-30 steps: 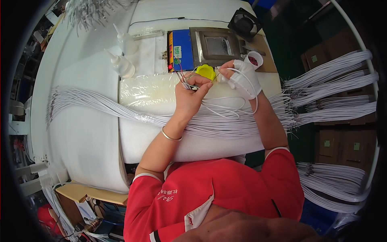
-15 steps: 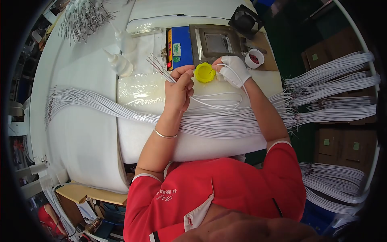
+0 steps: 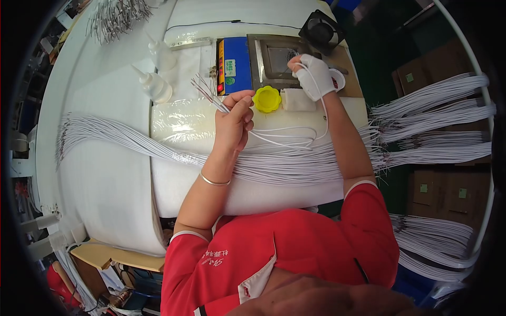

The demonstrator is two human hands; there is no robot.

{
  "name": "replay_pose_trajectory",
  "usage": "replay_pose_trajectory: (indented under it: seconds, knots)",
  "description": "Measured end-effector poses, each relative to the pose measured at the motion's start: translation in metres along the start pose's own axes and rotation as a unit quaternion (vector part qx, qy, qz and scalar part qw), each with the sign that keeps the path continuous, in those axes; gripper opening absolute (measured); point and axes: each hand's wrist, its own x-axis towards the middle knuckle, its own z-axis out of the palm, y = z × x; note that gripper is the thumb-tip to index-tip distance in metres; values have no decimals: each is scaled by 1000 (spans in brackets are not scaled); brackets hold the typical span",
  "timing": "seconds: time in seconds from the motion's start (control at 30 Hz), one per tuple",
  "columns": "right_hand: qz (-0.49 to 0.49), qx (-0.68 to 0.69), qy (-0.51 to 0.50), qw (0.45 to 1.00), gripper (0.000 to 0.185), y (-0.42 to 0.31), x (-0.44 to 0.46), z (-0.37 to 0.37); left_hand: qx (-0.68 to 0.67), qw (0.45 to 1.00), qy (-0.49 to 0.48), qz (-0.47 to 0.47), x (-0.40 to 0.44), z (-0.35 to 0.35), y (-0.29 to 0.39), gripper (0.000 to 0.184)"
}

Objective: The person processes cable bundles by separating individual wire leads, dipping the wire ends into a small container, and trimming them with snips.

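Note:
My left hand (image 3: pixel 233 120) is closed around several white cables (image 3: pixel 219 104), whose stripped wire ends fan out above the fist. My right hand (image 3: pixel 314 79), in a white glove with bare fingertips, pinches one white cable (image 3: pixel 326 117) near its end. That end is over the metal-framed tank (image 3: pixel 262 71) attached to a blue box (image 3: pixel 240 60); whether it touches the inside, I cannot tell. Between my hands sits a yellow flower-shaped dish (image 3: pixel 268 99), close to my left fingertips. A white folded pad (image 3: pixel 298 100) lies just below my right hand.
A long bundle of white cables (image 3: pixel 284 166) crosses the table before me. Two squeeze bottles (image 3: pixel 156 88) stand left of the blue box. At the back right are a black fan (image 3: pixel 320 30) and a white cup (image 3: pixel 337 79). More cable bundles (image 3: pixel 437 118) hang at right.
My right hand has moved up and right with its cable, from the yellow dish to the tank, uncovering the white pad. My left hand has stayed nearly still.

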Motion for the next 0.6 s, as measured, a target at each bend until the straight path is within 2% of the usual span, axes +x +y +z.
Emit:
replay_pose_trajectory:
  seconds: [0.03,0.13,0.27,0.6]
  knots:
    - [-1,-1,0,1000,17,3,9,0,-2,1000,3,-2,0,0,0,15]
    - [-96,-158,52,981,16,15,35,5,-7,1000,1,-1,1,-1,2,15]
    - [-79,-213,21,974,16,16,48,14,-10,1000,2,-3,1,-2,5,14]
    - [-50,-215,-13,975,16,25,53,21,-15,1000,-5,-11,2,-3,4,15]
